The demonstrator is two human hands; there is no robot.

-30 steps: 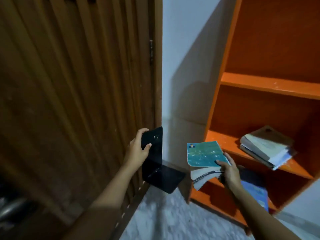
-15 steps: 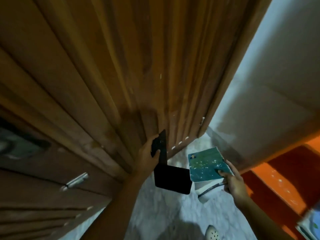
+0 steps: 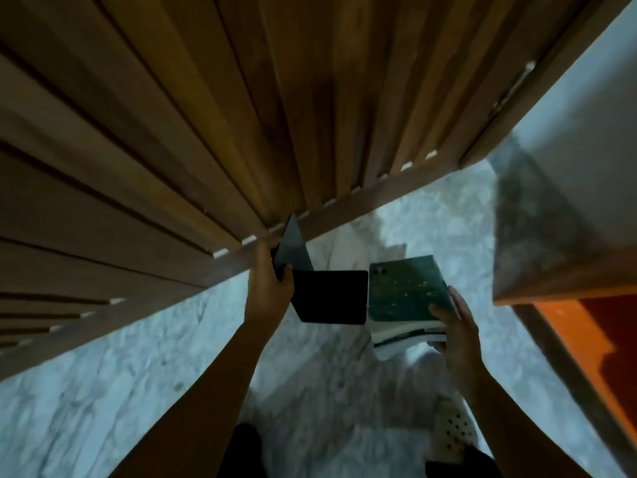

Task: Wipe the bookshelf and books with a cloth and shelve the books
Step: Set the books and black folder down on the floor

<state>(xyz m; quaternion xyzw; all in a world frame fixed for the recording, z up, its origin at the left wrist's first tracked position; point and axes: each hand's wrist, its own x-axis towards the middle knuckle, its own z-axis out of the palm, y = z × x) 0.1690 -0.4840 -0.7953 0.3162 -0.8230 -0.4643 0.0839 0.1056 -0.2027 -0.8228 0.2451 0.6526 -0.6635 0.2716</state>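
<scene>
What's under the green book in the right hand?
Pale page edges of more books or papers show beneath the green book, all gripped by the right hand. How many lie there, and their covers, is hidden.

No readable text in view. Book (image 3: pixel 405 291), at 3 o'clock from the bookend (image 3: pixel 329 301): green cover has pale specks and a small mark in its 11 o'clock corner, all too blurred to read. Bookend face is dark, nothing legible on it.
</scene>
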